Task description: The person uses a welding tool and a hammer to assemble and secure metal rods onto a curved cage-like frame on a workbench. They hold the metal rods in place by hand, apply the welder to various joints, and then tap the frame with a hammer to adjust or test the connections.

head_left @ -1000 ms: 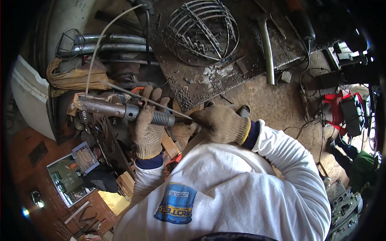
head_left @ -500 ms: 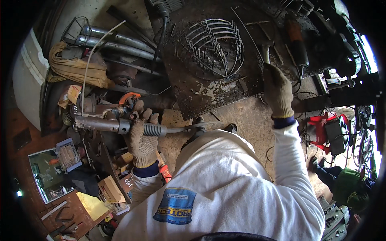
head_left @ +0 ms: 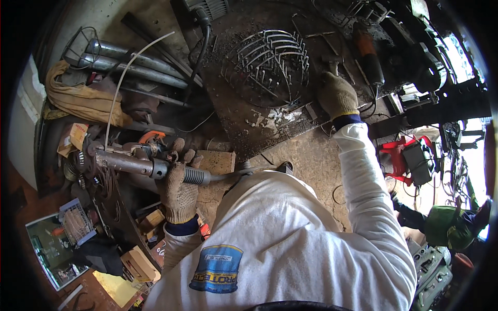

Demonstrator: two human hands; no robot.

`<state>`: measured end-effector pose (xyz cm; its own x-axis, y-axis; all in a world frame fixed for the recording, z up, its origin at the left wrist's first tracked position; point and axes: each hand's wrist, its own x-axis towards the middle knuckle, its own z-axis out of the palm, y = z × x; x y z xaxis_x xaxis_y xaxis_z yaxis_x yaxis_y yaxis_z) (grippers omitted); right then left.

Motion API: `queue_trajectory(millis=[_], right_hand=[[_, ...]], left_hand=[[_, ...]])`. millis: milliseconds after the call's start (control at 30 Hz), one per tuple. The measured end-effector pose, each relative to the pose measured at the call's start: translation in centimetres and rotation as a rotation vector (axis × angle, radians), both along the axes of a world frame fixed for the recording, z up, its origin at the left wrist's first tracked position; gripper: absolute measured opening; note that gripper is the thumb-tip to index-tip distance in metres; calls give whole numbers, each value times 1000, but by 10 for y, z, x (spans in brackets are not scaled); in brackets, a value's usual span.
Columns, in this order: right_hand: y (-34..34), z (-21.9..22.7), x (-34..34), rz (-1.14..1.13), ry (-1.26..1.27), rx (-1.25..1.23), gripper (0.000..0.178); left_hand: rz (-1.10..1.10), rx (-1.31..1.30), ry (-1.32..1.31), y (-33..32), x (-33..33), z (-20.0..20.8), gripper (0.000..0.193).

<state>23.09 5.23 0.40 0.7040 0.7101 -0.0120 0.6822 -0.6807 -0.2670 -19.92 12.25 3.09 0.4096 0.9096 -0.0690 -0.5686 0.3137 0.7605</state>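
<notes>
My left hand (head_left: 179,193), in a knitted work glove, is closed round a welding electrode holder (head_left: 124,162), a brown cylinder with a ribbed end and a cable. A long pale welding rod (head_left: 119,87) rises from it in a curve. My right hand (head_left: 337,96), gloved too, is closed on the light handle of a hammer (head_left: 332,66) over the dark metal table. The glove hides most of the handle. Left of that hand lies a rounded, pointed frame of curved metal bars (head_left: 277,47), with short pegs standing up from it.
An angle grinder (head_left: 367,52) with an orange body lies right of the hammer. Metal tubes (head_left: 140,70) and a yellowish cloth (head_left: 78,96) are at the far left. A red stool (head_left: 397,159) stands on the right, with a person in green (head_left: 448,225) nearby.
My right hand has moved left and up with the hammer, closer to the metal frame. The left hand keeps hold of the electrode holder. The whole view has shifted slightly.
</notes>
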Motion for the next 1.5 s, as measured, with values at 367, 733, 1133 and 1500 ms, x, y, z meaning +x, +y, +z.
queue_trajectory(millis=[367, 733, 1133, 1500], right_hand=[[-83, 18, -151, 235, 194, 730, 42], [-99, 31, -192, 482, 706, 634, 76], [-172, -9, -119, -73, 1622, 1130, 59], [-218, -28, -33, 113, 823, 1108, 58]], left_hand=[[-238, -13, 81, 30, 17, -3, 38], [-595, 386, 384, -22, 151, 60, 29], [-608, 1065, 733, -122, 238, 23, 66], [-634, 1035, 884, -116, 217, 27, 39]])
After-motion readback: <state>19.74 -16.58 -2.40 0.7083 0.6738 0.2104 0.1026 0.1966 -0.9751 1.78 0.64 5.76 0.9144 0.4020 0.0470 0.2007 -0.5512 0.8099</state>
